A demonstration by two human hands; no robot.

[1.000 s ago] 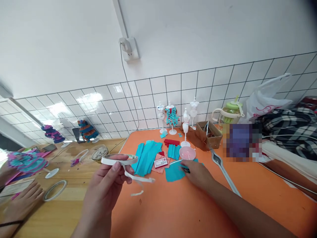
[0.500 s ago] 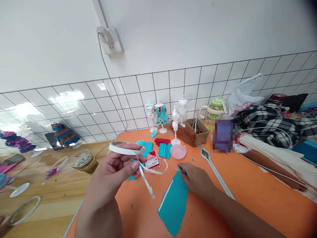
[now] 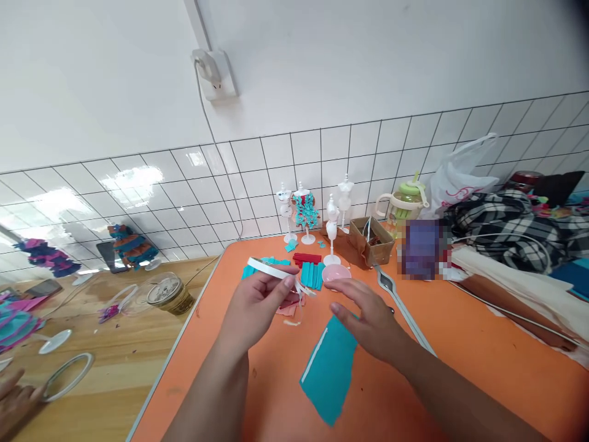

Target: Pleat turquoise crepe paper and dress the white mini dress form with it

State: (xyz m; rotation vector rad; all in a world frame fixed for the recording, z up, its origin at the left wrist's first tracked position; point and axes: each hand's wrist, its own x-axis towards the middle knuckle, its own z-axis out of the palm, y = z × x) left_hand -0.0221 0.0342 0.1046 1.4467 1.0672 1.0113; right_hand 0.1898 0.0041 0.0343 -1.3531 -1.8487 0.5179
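My left hand [image 3: 253, 310] is closed around a roll of white tape [image 3: 267, 269], pinching it between thumb and fingers. Loose tape ends [image 3: 304, 290] dangle from the roll toward my right hand. My right hand [image 3: 370, 316] hovers with thumb and fingers apart, nothing visible between them. Below it lies a sheet of teal crepe paper [image 3: 331, 374], its upper corner partly covered by the hand. A white strip of tape [image 3: 315, 355] runs along the sheet's left edge. A small dark object [image 3: 391, 310] shows just behind my right hand; its kind is unclear.
White mini dress forms [image 3: 332, 230] stand at the back, one dressed in teal ruffles [image 3: 306, 212]. Folded teal paper [image 3: 313, 275], a pink bowl [image 3: 336, 272], a cardboard box [image 3: 378, 248] and a jug [image 3: 405, 205] sit nearby. Another person's hand [image 3: 18, 393] is at far left.
My left hand has moved right and slightly up with the tape roll, bringing the ends closer to my right hand. My right hand has opened off the teal sheet's top.
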